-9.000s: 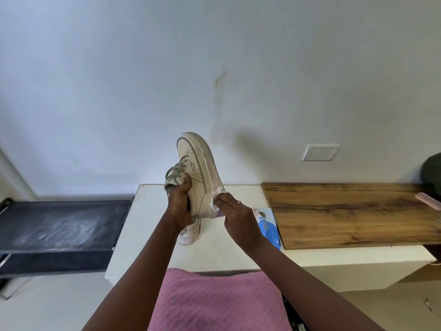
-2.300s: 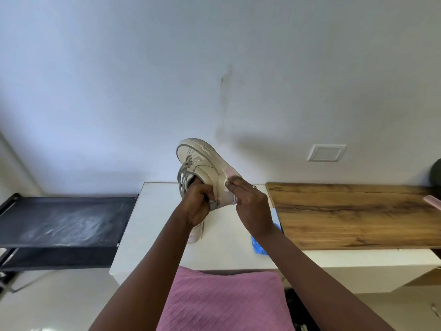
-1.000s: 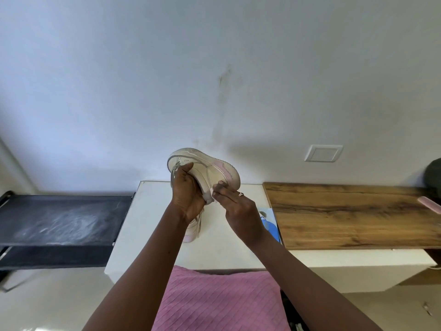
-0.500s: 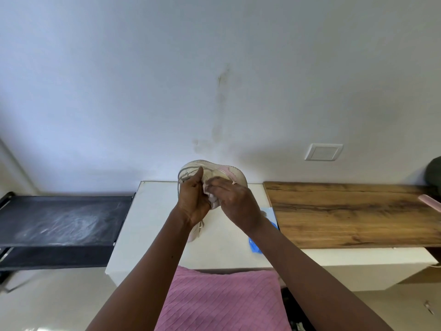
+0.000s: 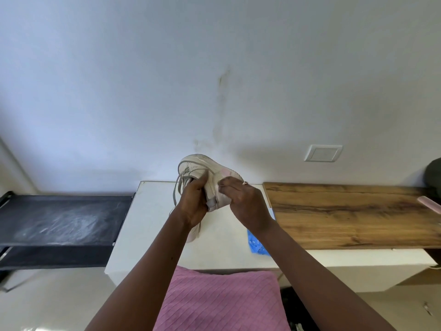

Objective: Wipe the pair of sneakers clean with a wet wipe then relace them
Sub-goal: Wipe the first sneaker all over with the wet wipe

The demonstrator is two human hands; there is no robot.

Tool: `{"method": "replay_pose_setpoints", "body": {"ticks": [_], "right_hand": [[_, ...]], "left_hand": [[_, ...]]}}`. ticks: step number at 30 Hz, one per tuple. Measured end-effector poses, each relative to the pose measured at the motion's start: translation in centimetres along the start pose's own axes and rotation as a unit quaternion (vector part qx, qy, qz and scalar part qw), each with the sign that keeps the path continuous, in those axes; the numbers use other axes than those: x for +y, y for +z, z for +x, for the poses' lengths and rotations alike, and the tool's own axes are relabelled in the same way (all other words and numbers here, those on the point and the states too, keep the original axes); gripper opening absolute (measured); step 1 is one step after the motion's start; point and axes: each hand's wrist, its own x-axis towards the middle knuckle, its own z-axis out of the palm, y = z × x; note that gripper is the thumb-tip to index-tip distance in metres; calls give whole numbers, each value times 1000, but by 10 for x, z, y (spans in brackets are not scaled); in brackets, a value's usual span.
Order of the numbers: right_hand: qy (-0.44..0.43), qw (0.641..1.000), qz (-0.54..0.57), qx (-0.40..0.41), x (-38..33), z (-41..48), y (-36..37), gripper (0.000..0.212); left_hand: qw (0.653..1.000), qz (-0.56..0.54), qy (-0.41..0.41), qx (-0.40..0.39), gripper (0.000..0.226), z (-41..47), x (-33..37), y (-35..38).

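I hold a white sneaker (image 5: pixel 202 169) with a pink heel patch up in the air over the white table (image 5: pixel 152 218). My left hand (image 5: pixel 193 204) grips it by the laced tongue side, and grey laces hang loose to the left. My right hand (image 5: pixel 243 204) presses a white wet wipe (image 5: pixel 218 188) against the shoe's side near the heel, fingers curled on the wipe. The second sneaker (image 5: pixel 194 231) lies on the table under my left wrist, mostly hidden.
A blue wet wipe pack (image 5: pixel 255 243) lies on the table under my right forearm. A wooden board (image 5: pixel 346 213) covers the table's right part. A black rack (image 5: pixel 59 218) stands to the left. A pink cushion (image 5: pixel 222 299) is on my lap.
The sneaker has tipped from toe-up to lying sideways, sole up, and come lower. My right hand with the wipe has moved over the heel side.
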Motion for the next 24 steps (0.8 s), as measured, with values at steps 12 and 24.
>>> {"method": "replay_pose_setpoints", "body": {"ticks": [12,24], "right_hand": [[226,972,8,-70,15,39,4,33],[181,983,-8,-11,4,-4,2,35]], "left_hand": [[987,143,58,54,36,-9,-1,18],[979,163,83,91,37,-5,5,17]]}}
